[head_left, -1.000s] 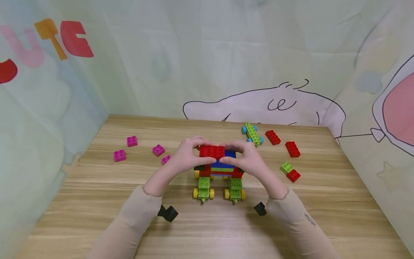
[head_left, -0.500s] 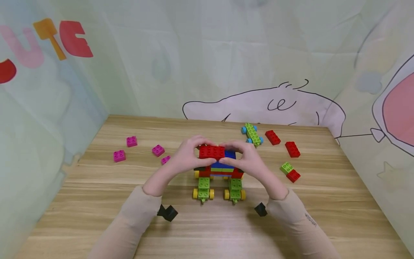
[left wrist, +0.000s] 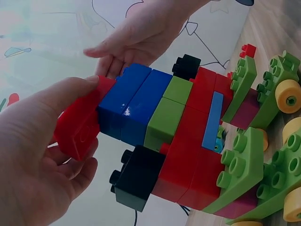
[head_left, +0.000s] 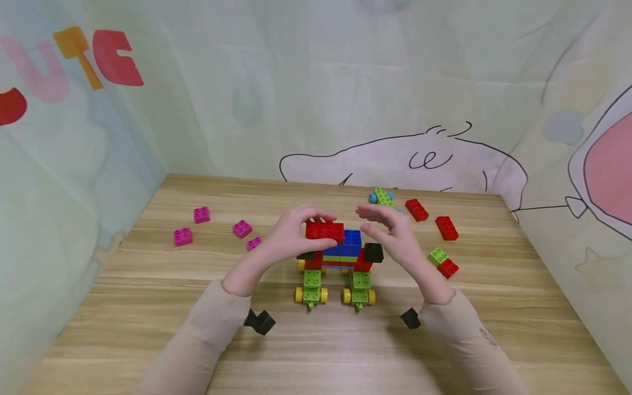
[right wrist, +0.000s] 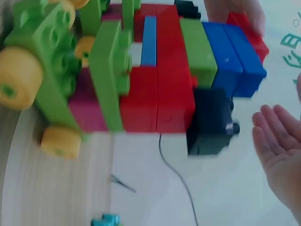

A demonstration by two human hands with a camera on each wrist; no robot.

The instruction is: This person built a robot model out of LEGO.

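Note:
A stacked brick model stands mid-table on green wheeled bases (head_left: 312,285) with yellow wheels. Red bricks (left wrist: 188,155), a green layer (left wrist: 165,120) and blue bricks (left wrist: 134,96) rise above them, and a black brick (head_left: 373,253) juts out on each side. My left hand (head_left: 291,236) grips a long red brick (head_left: 324,231) on top, thumb on its near side and fingers beyond. In the left wrist view that brick overhangs the blue ones to the left. My right hand (head_left: 395,233) is off the model, just right of the blue bricks, fingers loosely extended and holding nothing.
Several pink bricks (head_left: 201,214) lie on the table (head_left: 148,307) at left. At right are loose red bricks (head_left: 417,209) and a small green brick (head_left: 438,256) touching a red one. A green base with blue wheels (head_left: 384,196) is behind the model, near the printed backdrop (head_left: 316,109).
My right hand has let go of the top of the model and moved a little right, uncovering the black brick on that side. The left hand keeps its grip on the red brick.

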